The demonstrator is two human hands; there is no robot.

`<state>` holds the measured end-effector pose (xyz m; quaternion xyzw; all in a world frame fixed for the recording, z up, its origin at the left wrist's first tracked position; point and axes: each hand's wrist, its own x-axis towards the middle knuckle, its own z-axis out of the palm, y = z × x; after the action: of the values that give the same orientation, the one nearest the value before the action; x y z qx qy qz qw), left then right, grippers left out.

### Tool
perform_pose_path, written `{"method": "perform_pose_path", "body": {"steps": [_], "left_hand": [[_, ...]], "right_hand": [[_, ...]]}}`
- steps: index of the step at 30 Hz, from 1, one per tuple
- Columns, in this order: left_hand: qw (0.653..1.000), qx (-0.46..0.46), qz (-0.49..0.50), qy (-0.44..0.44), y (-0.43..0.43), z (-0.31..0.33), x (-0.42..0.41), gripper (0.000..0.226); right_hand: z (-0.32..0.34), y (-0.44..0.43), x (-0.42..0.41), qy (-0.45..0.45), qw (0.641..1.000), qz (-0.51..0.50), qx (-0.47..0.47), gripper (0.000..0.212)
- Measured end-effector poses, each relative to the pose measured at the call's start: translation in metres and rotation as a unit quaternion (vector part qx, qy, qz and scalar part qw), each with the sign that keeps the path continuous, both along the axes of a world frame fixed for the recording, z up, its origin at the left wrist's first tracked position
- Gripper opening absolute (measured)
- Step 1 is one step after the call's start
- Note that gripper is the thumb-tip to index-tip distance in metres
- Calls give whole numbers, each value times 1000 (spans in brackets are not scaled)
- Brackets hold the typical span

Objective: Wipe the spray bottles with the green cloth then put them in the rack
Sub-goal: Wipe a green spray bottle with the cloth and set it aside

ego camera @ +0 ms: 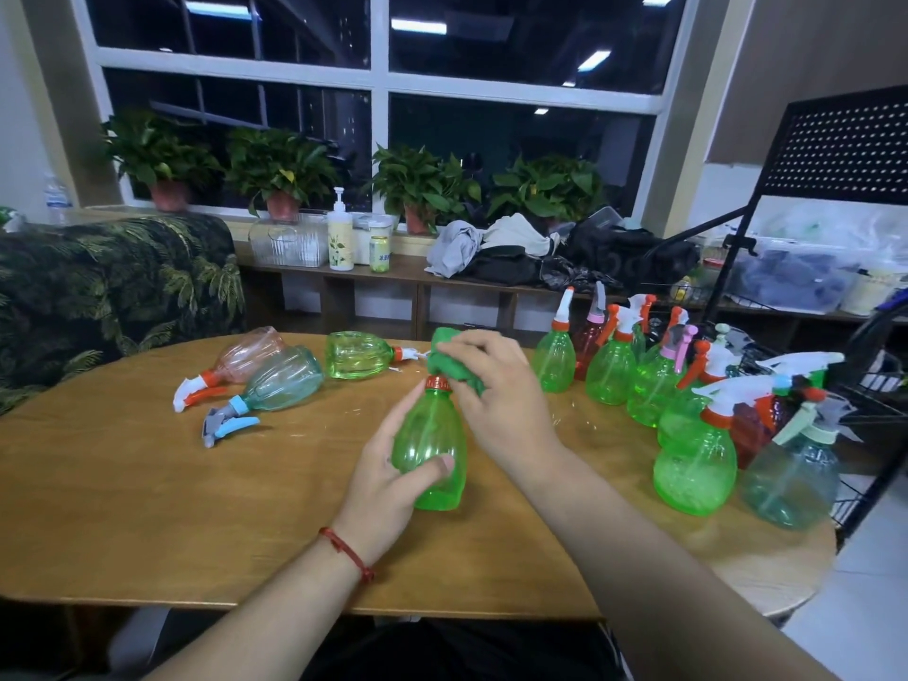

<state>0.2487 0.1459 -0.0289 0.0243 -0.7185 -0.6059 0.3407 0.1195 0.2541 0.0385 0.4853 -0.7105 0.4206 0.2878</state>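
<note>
A translucent green plastic spray bottle [435,444] is gripped round its body by the left hand [388,479] over the wooden worktop [147,508]. Its long axis runs away from the person, with the red-collared neck pointing toward the window. Its head is wrapped in the bunched green cloth [454,371], which is clutched by the right hand [496,390]. Left of this bottle, three spray bottles are laid on their sides: one pink [245,356], one teal [280,380], one green [358,356]. Right of it, a cluster of upright spray bottles [695,464] overlaps too much to be counted. Beyond the cluster a black metal rack with a perforated back panel [845,154] is seen.

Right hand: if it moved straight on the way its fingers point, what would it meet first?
Probably the lying green bottle, at its sprayer end; the right hand, gripping the cloth, points up-left toward it. Depth is unclear, so it might pass above.
</note>
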Motion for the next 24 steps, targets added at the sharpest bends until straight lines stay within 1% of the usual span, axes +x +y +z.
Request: {"method": "perform_pose_path", "body": {"steps": [5,8,10,12,15,17,20,22,24], "left_hand": [[1000,13,3,-8,1,0,0,78],[1000,17,3,-5,3,1,-2,77],[1000,21,2,-1,4,3,-1,79],[999,31,-5,7,4,4,2,80],[999,38,-3,21,2,5,2,79],[999,44,5,25,2,6,4,79],[999,18,28,23,-1,8,4,81],[999,-12,28,10,-1,6,4,85],[998,-50,26,-1,2,3,4,92]], "right_hand": [[0,6,-7,42,995,56,64,40],[2,14,-15,77,992,48,84,42],[-3,15,-17,41,998,28,32,42],[-11,14,-13,-43,998,30,-30,40],[-20,15,-4,-145,986,60,-59,40],[-21,19,-4,-175,981,64,-54,41],[-9,29,-4,-215,975,54,-28,41],[7,36,-6,-221,973,33,-60,40],[26,41,-8,-202,972,18,-115,38]]}}
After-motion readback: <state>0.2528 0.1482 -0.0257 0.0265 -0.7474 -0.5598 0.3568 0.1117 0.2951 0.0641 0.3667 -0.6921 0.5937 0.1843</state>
